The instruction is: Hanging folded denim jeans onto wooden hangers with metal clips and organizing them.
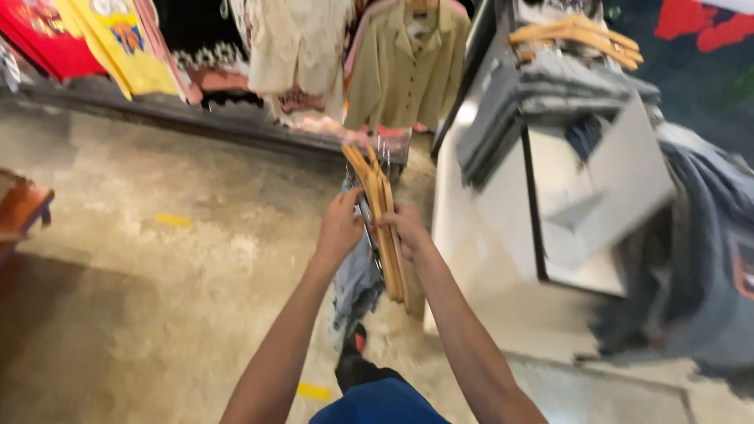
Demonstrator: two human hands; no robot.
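- Both forearms are reaching forward from the bottom of the view, above a blue-clad knee [381, 404] and a concrete floor [157, 259].
- Left hand [339, 229] is curling closed around the metal hooks of a bundle of wooden hangers [383, 228], held at chest height.
- Right hand [407, 229] is gripping the same bundle from the other side.
- Pale denim garment [357, 283] is hanging soft and limp beneath.
- Hangers are looking stiff, light and apt to slide apart; pinching them together near the hooks seems safest.
- White display table [503, 235] is carrying folded grey clothes [542, 98] and more hangers [581, 35].
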